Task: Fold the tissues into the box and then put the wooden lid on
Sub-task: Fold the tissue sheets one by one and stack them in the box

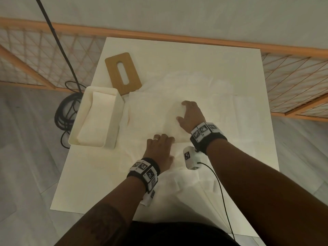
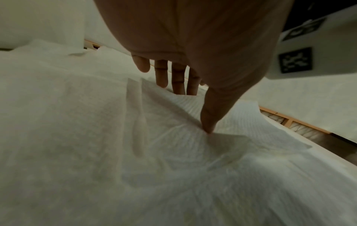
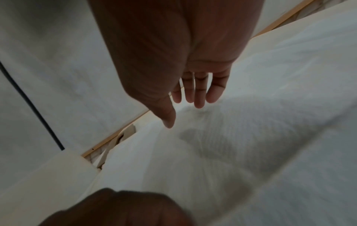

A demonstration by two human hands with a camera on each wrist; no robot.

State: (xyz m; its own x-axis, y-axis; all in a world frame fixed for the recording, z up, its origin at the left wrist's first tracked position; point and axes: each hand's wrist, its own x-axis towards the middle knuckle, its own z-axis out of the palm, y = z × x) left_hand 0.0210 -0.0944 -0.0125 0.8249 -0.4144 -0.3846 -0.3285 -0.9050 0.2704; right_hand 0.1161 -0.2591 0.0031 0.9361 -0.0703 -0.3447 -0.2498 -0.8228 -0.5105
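Several white tissues (image 1: 156, 112) lie spread and creased over the middle of the white table (image 1: 248, 71). My left hand (image 1: 164, 146) rests flat on their near part, fingers straight; in the left wrist view its thumb (image 2: 207, 125) presses a fold down. My right hand (image 1: 184, 111) is farther right with spread, straight fingers (image 3: 199, 94) just over the tissue (image 3: 231, 137), holding nothing. At the table's left edge stands the cream box (image 1: 110, 139), open, with folded tissue (image 1: 95, 118) inside. Behind it the wooden lid (image 1: 131, 70) with its slot lies flat on the table.
An orange wooden lattice rail (image 1: 177, 37) runs behind the table. Black cables (image 1: 64, 110) coil on the floor left of the box. A thin black cable (image 1: 221, 192) runs from the right wrist unit across the near tissue.
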